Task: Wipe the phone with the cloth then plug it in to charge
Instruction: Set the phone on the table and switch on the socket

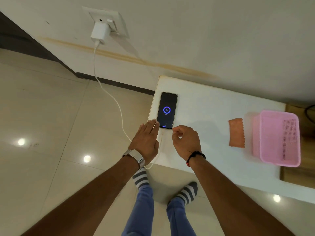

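The phone (167, 110) lies face up at the left end of the white table (204, 116), its screen lit with a blue charging ring. A white cable (109, 92) runs from its near end, off the table edge and up to the white charger (99, 33) in the wall socket (117, 23). My left hand (146, 140) lies flat with straight fingers, fingertips touching the phone's near left corner. My right hand (185, 142) hovers just off the near right corner, fingers curled, nothing visible in it. The orange cloth (237, 132) lies flat on the table to the right.
A pink plastic basket (279, 138) stands right of the cloth, near the table's right end. A wooden surface (300, 176) shows beyond that end. The table stands against the wall. Glossy floor tiles (51, 125) lie to the left, and my legs and striped socks (186, 192) are below.
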A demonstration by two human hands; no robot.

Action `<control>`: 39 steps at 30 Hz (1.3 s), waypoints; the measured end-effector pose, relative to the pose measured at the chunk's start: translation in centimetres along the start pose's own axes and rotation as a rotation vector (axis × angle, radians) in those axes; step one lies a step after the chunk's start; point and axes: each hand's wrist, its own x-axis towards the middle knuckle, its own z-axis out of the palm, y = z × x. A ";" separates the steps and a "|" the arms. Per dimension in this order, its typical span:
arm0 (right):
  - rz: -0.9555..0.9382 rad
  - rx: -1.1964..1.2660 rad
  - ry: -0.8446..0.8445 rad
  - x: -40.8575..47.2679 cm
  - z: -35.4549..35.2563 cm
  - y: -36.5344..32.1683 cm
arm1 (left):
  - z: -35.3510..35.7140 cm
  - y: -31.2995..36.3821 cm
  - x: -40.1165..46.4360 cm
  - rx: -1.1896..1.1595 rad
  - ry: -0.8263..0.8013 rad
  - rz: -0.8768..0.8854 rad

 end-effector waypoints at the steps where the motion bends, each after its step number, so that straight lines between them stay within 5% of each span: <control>1: 0.005 -0.005 -0.008 -0.1 0.3 0.1 | 0.3 0.1 -0.1 -0.005 -0.009 -0.004; 14: 0.113 -0.006 -0.116 -1.9 4.6 1.2 | 3.7 0.5 -1.5 -0.268 -0.055 -0.143; 20: 0.311 0.163 -0.142 -1.3 6.5 1.6 | 4.7 0.6 -1.1 -0.581 0.008 -0.372; 32: 0.579 0.506 -0.238 -0.8 7.7 1.6 | 4.1 0.1 0.1 -1.019 -0.114 -0.640; 39: 0.582 0.535 -0.217 -1.0 7.6 2.1 | 6.4 -0.1 -2.3 -0.834 -0.299 -0.599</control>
